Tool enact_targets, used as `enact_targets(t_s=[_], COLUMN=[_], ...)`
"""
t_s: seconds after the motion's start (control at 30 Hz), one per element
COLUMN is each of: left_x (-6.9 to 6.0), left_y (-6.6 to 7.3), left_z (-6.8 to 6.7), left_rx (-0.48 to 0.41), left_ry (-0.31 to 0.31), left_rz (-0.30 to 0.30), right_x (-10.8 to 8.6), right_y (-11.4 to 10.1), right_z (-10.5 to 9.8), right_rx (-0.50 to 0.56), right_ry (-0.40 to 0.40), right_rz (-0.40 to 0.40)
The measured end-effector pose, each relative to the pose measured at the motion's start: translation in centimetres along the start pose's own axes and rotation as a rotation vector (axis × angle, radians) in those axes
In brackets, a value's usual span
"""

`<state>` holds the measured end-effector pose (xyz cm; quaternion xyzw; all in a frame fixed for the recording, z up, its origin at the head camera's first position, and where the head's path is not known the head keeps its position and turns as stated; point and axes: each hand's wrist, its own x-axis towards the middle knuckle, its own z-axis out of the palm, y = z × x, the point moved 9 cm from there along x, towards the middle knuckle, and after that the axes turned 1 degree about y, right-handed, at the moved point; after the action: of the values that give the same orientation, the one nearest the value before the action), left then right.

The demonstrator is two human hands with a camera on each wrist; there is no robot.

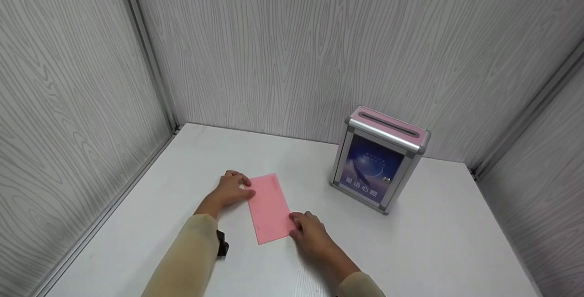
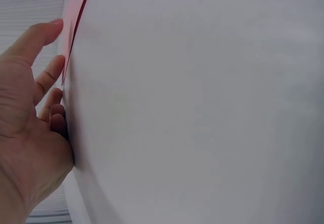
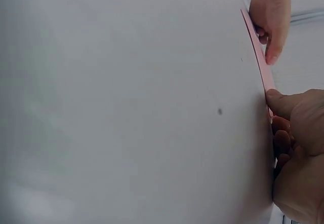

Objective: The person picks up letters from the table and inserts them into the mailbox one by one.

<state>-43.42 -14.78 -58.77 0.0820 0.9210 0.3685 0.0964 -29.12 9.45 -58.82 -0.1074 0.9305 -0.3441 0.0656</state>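
A pink envelope (image 1: 269,208) with faint print at two corners lies on the white table, slightly turned. My left hand (image 1: 231,188) touches its upper left corner, thumb on the near side and forefinger farther up. In the left wrist view that thumb (image 2: 49,30) and the forefinger stand apart, loosely stretched, at the paper's edge. My right hand (image 1: 314,235) holds the lower right edge between thumb and fingers. The right wrist view shows the right thumb (image 3: 283,104) on the paper edge, the other fingers curled close below it.
A silver-framed box (image 1: 376,160) with a pink slotted top, a small lock and a blue printed front stands upright to the right, behind the right hand. Grey wood-grain panels (image 1: 283,50) rise along the back and both sides of the white table (image 1: 438,242).
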Motion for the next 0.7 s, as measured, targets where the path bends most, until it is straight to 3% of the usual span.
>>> enact_targets(t_s=[0.4,0.7], left_x=[0.16,0.07], left_y=[-0.86,-0.39], left_z=[-0.10,-0.48], left_rx=[-0.027,-0.041], left_ry=[-0.002,-0.009], left_rz=[-0.039,-0.005], right_x=[-0.09,0.09], right_y=[-0.06,0.24], right_z=[-0.10,-0.14], right_rx=[0.044,0.046], right_ry=[-0.006,-0.007], right_rz=[0.006,0.034])
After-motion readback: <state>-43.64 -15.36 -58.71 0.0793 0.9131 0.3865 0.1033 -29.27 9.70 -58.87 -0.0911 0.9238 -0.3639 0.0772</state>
